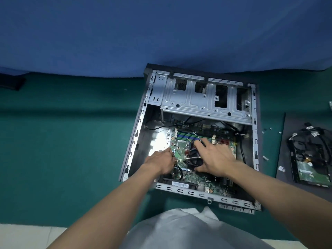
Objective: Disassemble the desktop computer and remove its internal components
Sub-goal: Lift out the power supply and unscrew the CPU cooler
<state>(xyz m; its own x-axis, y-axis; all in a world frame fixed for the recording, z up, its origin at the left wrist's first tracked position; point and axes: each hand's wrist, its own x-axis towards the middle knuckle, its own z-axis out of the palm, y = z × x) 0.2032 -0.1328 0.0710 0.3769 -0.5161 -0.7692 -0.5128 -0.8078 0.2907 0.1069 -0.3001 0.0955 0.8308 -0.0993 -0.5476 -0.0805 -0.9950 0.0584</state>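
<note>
the computer case (206,103) is bare stamped metal, dull silver. the circuit board (181,147) looks glossy green. matt green cloth covers the tabletop (71,141); the backdrop (161,33) is smooth blue cloth.

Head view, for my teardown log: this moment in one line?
left hand: holds screwdriver | right hand: rests on cooler fan | case: open
</note>
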